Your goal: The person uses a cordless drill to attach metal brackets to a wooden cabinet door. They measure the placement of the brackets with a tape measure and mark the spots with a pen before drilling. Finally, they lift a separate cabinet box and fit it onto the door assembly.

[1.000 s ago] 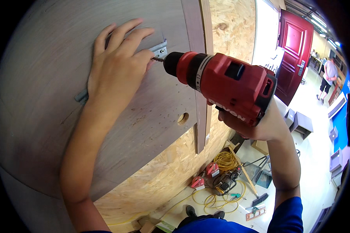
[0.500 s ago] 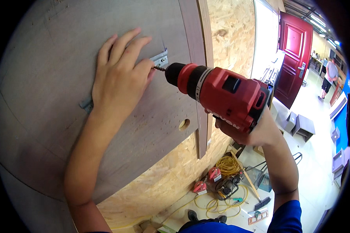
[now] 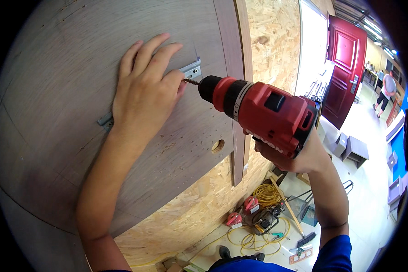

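Note:
My left hand [image 3: 145, 90] lies over a metal rail [image 3: 192, 69] on a grey-brown wooden board [image 3: 177, 149]. Three of its fingers are spread on the board. Its index finger and thumb are pressed together at the tip of a dark twisted bit [image 3: 192, 82]; what they pinch is hidden. The bit sticks out from the chuck of a red and black cordless drill [image 3: 263, 109], pointing left. My right hand [image 3: 299, 156] is wrapped around the drill's handle. Past the left hand's wrist, the rail's other end [image 3: 106, 121] shows.
Right of the board's wooden edge strip [image 3: 238, 90] is a chipboard wall [image 3: 269, 45]. A coiled yellow hose [image 3: 267, 195], a broom [image 3: 306, 238] and a small machine [image 3: 265, 220] lie on the floor below. A red door [image 3: 347, 68] and another person [image 3: 386, 90] are farther right.
The hands, drill and board appear slightly farther right and lower in the picture. Both hands keep the same hold, and the bit stays by the left fingertips.

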Available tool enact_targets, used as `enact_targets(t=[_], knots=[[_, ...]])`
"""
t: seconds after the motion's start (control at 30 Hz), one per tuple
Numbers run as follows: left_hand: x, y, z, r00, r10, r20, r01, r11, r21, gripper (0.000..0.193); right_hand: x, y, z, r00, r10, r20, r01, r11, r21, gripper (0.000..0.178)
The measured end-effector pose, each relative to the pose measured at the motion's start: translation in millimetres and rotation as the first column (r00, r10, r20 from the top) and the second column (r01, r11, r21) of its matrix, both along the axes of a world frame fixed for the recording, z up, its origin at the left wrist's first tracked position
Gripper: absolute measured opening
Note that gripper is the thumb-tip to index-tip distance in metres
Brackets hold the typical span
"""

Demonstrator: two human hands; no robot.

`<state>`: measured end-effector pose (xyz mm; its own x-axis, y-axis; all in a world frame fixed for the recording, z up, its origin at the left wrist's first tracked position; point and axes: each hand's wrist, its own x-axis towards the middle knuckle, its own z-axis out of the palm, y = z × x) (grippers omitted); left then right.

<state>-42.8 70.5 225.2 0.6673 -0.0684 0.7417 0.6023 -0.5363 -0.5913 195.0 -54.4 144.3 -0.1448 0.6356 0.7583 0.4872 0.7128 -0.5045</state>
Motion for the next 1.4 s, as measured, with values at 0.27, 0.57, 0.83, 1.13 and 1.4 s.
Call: enact_targets(t=[0.27, 0.57, 0.83, 1.13, 1.4], knots=[[0, -1, 1, 1.000, -0.001, 0.001, 0.001, 1.000, -0.003, 0.010, -1, -1, -2, 0.997, 0.001, -0.075, -0.007, 0.996, -0.087, 0.048], [0, 2, -1, 1.000, 0.019, -0.005, -0.019, 1.000, 0.004, 0.010, -4, -2, 3, 0.993, 0.015, -0.117, -0.028, 0.994, -0.107, 0.049], [-1, 3, -1, 1.000, -0.005, -0.001, 0.005, 1.000, 0.010, 0.009, 3, -2, 1, 0.999, -0.046, 0.007, 0.046, 0.988, -0.150, 0.043], [-59, -11, 20, 0.918, -0.378, 0.117, 0.375, 0.926, 0.051, 0.017, 4, -7, -2, 0.992, -0.124, 0.020, 0.125, 0.967, -0.223, 0.042], [-140, 13, 63, 0.860, -0.474, 0.187, 0.429, 0.871, 0.239, 0.016, 3, -11, -1, 0.989, -0.139, -0.060, 0.112, 0.939, -0.324, 0.038]])
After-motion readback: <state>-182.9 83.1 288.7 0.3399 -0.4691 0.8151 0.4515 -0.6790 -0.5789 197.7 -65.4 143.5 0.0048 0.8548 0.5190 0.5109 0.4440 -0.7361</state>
